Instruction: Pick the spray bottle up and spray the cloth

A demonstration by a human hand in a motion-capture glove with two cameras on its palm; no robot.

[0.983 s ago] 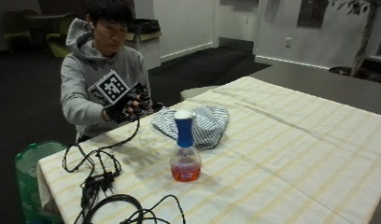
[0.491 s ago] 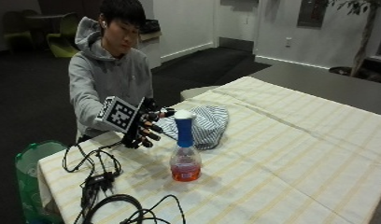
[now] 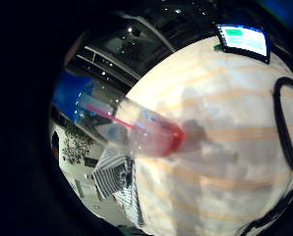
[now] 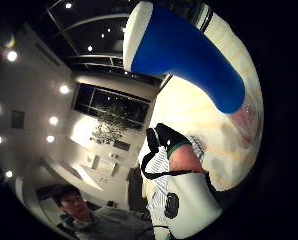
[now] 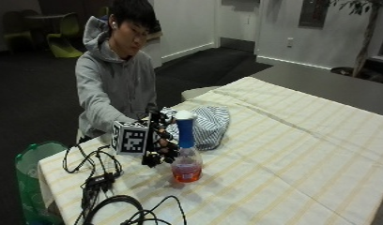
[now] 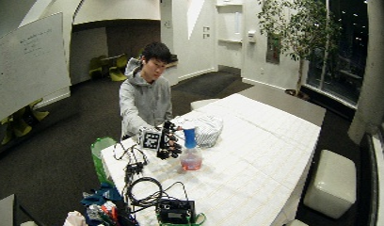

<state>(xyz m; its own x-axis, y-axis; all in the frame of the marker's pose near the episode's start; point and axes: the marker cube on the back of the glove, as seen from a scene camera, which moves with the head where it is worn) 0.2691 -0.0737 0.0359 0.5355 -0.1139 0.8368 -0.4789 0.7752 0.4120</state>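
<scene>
One bottle (image 5: 186, 149): stiff plastic, little liquid, likely light, tippy.
Hold: blue neck.
Hand (image 5: 159, 144): fingers spread beside it, empty.
Cloth (image 5: 205, 123): soft.

The outside view looks across the table (image 5: 291, 154) from beside one corner, facing the seated person at close range; the wide outside view stands farther back and higher, taking in the whole room. Both palm views sit just beside the spray bottle (image 5: 186, 150) — the little-finger one faces its clear body and the cloth (image 3: 117, 179), the thumb one its blue neck — and all four share bottle and tablecloth.
</scene>
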